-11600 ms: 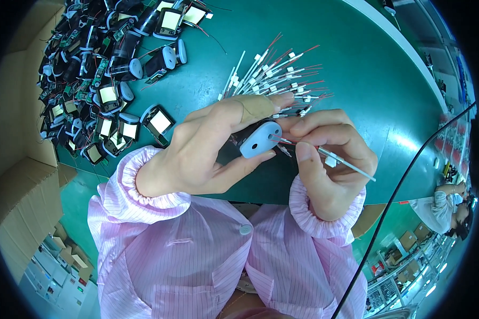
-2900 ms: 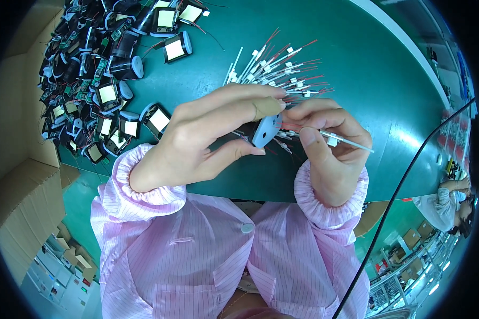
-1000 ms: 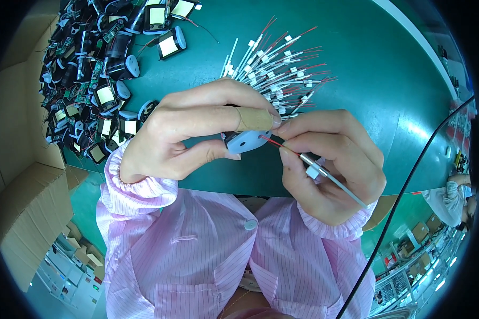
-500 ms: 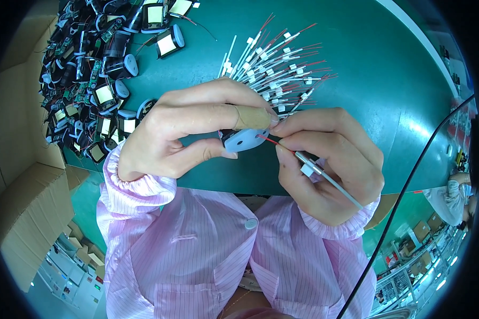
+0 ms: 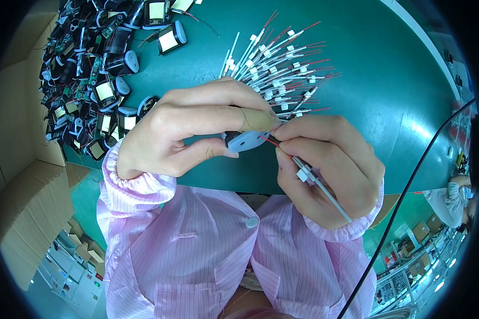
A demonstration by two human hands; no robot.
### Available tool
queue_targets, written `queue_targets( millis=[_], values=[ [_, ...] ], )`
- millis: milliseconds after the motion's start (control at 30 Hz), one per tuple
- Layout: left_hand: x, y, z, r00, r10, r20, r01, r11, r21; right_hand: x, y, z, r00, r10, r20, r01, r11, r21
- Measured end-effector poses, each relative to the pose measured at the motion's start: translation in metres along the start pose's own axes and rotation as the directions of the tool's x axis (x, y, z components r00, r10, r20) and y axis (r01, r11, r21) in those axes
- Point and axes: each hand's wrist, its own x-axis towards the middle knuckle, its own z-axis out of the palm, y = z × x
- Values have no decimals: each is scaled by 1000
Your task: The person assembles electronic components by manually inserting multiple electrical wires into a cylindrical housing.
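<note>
The left hand (image 5: 181,114) grips a black unit by its pale-blue end cap (image 5: 242,142), thumb below and fingers above, over the green table (image 5: 367,74). The right hand (image 5: 338,165) pinches the red wire (image 5: 272,141) at the cap's right side; the attached white-tabbed tube (image 5: 320,183) slants across the fingers. Similar tubes (image 5: 274,70) fan out beyond both hands.

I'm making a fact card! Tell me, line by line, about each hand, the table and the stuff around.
Left hand: holding a black part with pale blue oval cap
Right hand: pinching a thin pale rod; its red wire meets the cap
Surface: green table
Left: pile of black parts with pale blue caps
Behind the hands: fan of pale rods with red wires
Far left: brown cardboard box
</note>
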Motion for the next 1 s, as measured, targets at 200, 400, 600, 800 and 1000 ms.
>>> queue_targets(
  millis=[200,400,600,800,1000],
  values=[
    [3,8,2,997,-76,-22,77,995,64,2,3,10,995,-62,-81,56,996,-72],
    [3,12,6,991,-73,-113,97,970,223,2,5,-10,964,238,121,-254,956,146],
    [4,15,8,981,-81,-174,108,983,150,-5,1,-2,938,343,52,-344,896,282],
    [1,18,8,977,-79,-200,103,989,111,-2,2,3,971,238,18,-235,967,-102],
    [-2,14,8,961,-210,-178,219,975,33,1,4,1,961,244,129,-236,969,-70]
  ],
)
